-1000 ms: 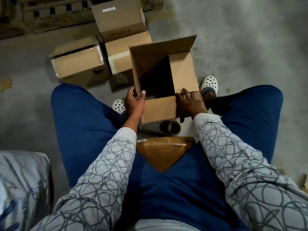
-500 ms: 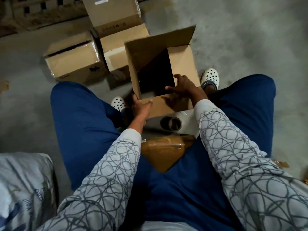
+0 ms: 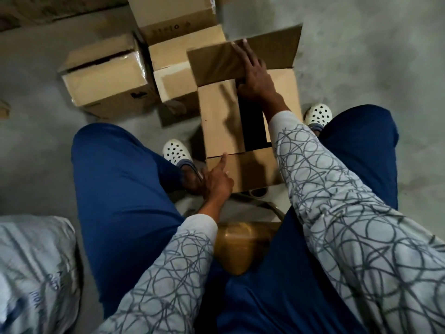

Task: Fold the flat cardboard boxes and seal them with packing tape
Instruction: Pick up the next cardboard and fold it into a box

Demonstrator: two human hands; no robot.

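An open-topped cardboard box [image 3: 222,121] stands on the floor between my feet. Its left flap is folded down over the opening, leaving a dark gap beside it. My right hand [image 3: 255,73] lies with straight fingers on the far flap [image 3: 272,48], which leans in toward me. My left hand [image 3: 218,180] is at the box's near left corner, its forefinger touching the near flap [image 3: 250,169]. A roll of packing tape [image 3: 257,192] lies on the floor just behind the near flap, partly hidden.
Three folded boxes are grouped beyond: one at left [image 3: 106,75], one in the middle [image 3: 178,71], one at the back [image 3: 173,15]. A brown plastic-wrapped bundle [image 3: 243,244] sits between my knees. A grey printed sack [image 3: 36,273] lies at lower left. Concrete floor [image 3: 373,56] surrounds.
The left flap has come down over the opening. My right hand moved from the near edge up to the far flap, which now leans in. My left hand dropped to the near corner.
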